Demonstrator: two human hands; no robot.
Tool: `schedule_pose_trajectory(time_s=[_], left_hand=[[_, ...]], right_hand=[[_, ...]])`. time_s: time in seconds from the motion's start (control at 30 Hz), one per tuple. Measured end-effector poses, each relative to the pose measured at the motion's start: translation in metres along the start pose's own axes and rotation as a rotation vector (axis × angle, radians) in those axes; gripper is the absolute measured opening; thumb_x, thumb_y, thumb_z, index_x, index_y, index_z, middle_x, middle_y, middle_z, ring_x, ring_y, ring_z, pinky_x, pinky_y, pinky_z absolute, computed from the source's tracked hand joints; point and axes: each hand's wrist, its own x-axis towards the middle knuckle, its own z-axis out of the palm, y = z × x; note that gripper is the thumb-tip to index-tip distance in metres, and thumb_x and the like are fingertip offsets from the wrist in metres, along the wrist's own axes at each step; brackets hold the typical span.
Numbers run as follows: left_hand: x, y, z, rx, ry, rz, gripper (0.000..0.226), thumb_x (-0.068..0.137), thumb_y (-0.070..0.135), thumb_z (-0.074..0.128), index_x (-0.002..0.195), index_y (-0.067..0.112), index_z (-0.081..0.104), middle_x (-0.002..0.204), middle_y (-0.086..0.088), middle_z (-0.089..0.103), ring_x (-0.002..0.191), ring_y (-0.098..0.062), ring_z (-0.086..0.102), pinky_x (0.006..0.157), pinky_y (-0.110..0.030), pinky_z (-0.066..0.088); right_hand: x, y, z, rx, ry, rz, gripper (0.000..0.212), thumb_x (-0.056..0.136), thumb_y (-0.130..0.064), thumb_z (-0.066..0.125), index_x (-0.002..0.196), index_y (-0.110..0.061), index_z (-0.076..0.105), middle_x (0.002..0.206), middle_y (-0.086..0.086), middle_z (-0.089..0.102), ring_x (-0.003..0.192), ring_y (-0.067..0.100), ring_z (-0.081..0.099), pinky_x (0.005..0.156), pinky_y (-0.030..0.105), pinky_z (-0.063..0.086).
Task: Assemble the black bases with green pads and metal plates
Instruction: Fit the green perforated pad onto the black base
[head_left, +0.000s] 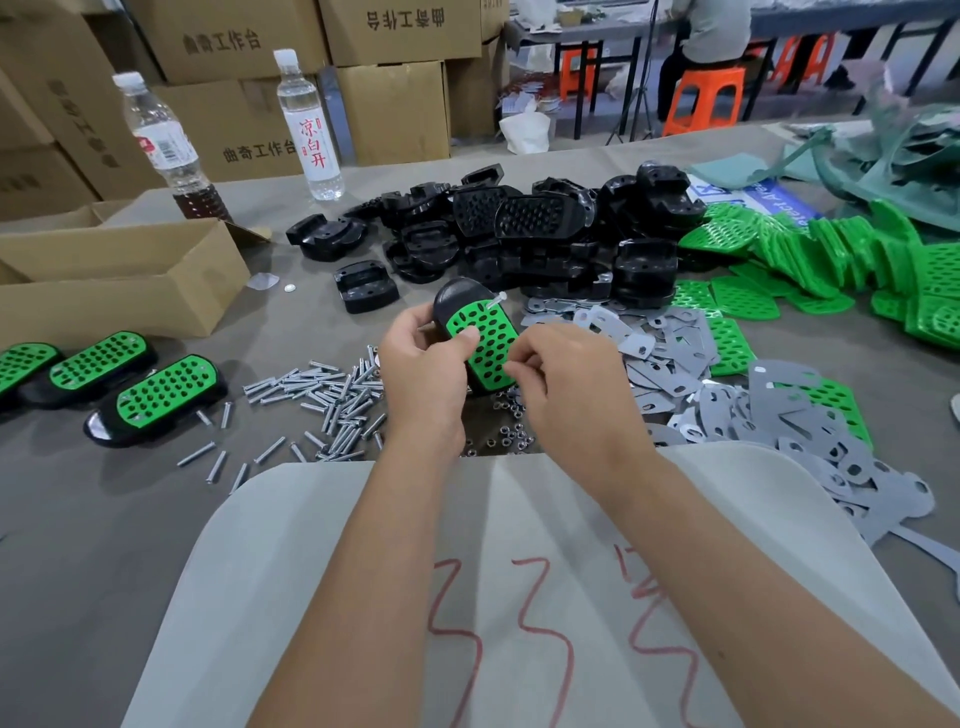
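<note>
red "凉白开" on clear bottle (310, 127) label.

Two bare forearms reach up from the bottom edge, one on each side, both uncovered along their whole visible length, with no sleeve or cuff in view. The left hand (421, 369) and the right hand (563, 374) are bare too: no gloves, rings, watch or wristband can be seen. A small dark spot marks the right forearm, well below the right hand.
</note>
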Motion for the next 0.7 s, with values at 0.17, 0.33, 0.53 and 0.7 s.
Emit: schedule_pose_trajectory(time_s=[0.17, 0.33, 0.53, 0.7], left_hand=[[-0.002, -0.002, 0.004, -0.045, 0.012, -0.006, 0.031, 0.090, -0.013, 0.064, 0.114, 0.006, 0.065, 0.108, -0.016, 0.073, 0.107, -0.041, 0.071, 0.091, -0.062, 0.059], [-0.006, -0.004, 0.009, -0.054, -0.004, -0.042, 0.026, 0.091, -0.013, 0.062, 0.099, 0.011, 0.068, 0.106, -0.018, 0.074, 0.103, -0.040, 0.072, 0.090, -0.058, 0.060], [-0.006, 0.001, 0.003, -0.113, -0.046, -0.059, 0.025, 0.092, -0.016, 0.059, 0.097, 0.006, 0.069, 0.097, -0.016, 0.073, 0.097, -0.038, 0.073, 0.087, -0.052, 0.062], [-0.005, 0.006, 0.002, -0.258, -0.105, -0.092, 0.019, 0.094, -0.014, 0.058, 0.103, 0.002, 0.064, 0.096, -0.016, 0.074, 0.080, -0.026, 0.075, 0.067, -0.038, 0.063]], right_hand=[[-0.002, 0.006, 0.001, 0.266, 0.040, 0.304, 0.015, 0.097, -0.009, 0.069, 0.083, -0.011, 0.064, 0.063, 0.003, 0.066, 0.055, 0.021, 0.070, 0.064, 0.049, 0.060], [-0.003, 0.005, 0.002, 0.165, 0.016, 0.240, 0.020, 0.098, -0.006, 0.064, 0.081, -0.011, 0.054, 0.074, 0.007, 0.064, 0.064, 0.027, 0.070, 0.052, 0.045, 0.056], [-0.002, 0.012, -0.005, 0.292, -0.108, 0.179, 0.014, 0.095, -0.002, 0.069, 0.083, -0.006, 0.062, 0.068, -0.002, 0.062, 0.044, 0.010, 0.065, 0.042, 0.029, 0.052], [-0.001, 0.013, -0.011, 0.460, 0.126, 0.464, 0.041, 0.075, -0.035, 0.093, 0.096, -0.019, 0.061, 0.076, -0.002, 0.062, 0.058, 0.011, 0.053, 0.052, 0.026, 0.046]])
